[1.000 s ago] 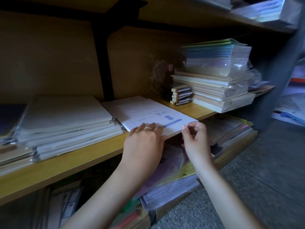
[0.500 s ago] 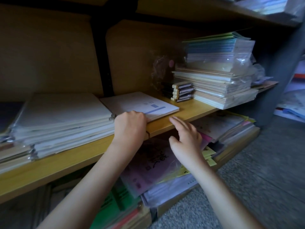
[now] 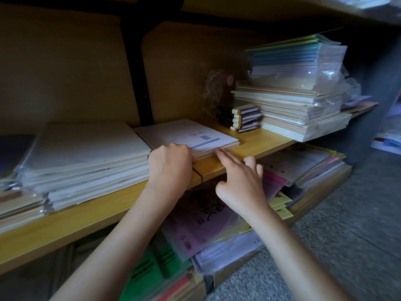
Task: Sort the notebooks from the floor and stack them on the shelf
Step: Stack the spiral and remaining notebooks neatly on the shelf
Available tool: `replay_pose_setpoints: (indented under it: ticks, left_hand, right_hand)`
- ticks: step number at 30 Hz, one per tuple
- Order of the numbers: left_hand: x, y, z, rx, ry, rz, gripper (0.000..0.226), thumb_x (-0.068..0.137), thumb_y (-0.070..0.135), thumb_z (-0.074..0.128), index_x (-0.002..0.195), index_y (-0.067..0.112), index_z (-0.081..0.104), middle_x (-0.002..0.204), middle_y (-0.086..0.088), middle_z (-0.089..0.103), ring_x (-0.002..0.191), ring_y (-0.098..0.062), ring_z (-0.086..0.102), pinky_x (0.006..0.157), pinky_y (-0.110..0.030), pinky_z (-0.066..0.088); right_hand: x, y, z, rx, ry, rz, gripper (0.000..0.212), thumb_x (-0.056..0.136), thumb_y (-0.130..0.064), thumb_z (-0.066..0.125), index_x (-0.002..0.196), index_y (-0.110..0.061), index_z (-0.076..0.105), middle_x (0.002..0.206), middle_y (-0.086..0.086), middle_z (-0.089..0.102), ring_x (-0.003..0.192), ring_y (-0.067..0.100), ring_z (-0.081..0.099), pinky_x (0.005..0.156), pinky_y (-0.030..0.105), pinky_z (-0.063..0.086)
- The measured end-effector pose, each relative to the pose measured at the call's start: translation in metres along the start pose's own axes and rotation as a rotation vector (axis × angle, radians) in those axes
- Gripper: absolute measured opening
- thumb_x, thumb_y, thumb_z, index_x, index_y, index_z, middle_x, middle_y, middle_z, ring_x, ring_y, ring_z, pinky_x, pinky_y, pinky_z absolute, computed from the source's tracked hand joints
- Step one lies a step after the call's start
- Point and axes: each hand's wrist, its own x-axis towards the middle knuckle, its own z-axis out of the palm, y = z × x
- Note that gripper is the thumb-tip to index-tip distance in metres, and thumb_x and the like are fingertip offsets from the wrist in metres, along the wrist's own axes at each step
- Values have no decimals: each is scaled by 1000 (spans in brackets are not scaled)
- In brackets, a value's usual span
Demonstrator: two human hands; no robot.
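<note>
My left grip (image 3: 170, 164) curls at the white notebooks (image 3: 186, 134), grasp I cannot tell; right grip (image 3: 240, 181) released, fingertip (image 3: 217, 150) on their near edge; likely light, floppy; I'd pinch that edge.

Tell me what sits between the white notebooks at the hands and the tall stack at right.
Head view: a small pile of dark pads beside the tall stack, then a bare strip of shelf before the white notebooks.
</note>
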Motion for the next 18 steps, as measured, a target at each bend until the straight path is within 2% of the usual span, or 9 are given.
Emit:
replay_pose_setpoints:
  ticks: [3,6,10,13,15,18]
  left_hand:
    - [0,-2,2,-3,33,64,13,93,20,51,97,20,63,92,-4,66,88,-30,63,61,-30,35]
    - [0,-3,5,-49,31,56,17,90,12,50,96,22,63,90,-4,65,86,-30,62,60,-31,34]
    - [-2,-2,5,-124,67,26,20,88,8,50,93,22,64,85,-4,63,83,-31,60,59,-31,33]
    - [-6,-2,3,-170,87,26,17,89,11,50,93,21,64,84,-4,63,82,-32,61,58,-31,34]
    - [-14,-3,2,-244,180,100,17,88,16,50,94,22,65,87,-3,67,81,-31,63,57,-31,41]
    - [-40,9,-3,-474,365,364,22,84,21,47,92,19,68,87,0,70,74,-26,66,55,-33,51]
  right_hand:
    - [2,2,2,-83,15,-24,80,74,-14,47,147,-33,21,154,-20,17,111,19,30,91,31,29]
    - [3,4,4,-120,18,-36,81,74,-15,47,148,-33,19,154,-20,16,110,19,30,89,31,28]
    - [4,8,5,-161,-5,-81,80,76,-16,49,147,-32,17,155,-19,14,112,20,29,93,33,28]
    - [0,15,3,-125,-44,-162,72,79,-19,50,144,-33,23,152,-19,17,115,19,28,99,35,28]
    - [-10,24,-1,-49,-19,-210,65,81,-17,50,141,-31,30,149,-18,24,122,15,28,102,34,27]
    - [-43,52,-11,7,154,-266,52,78,-11,45,128,-21,49,133,-8,44,119,14,39,100,31,34]
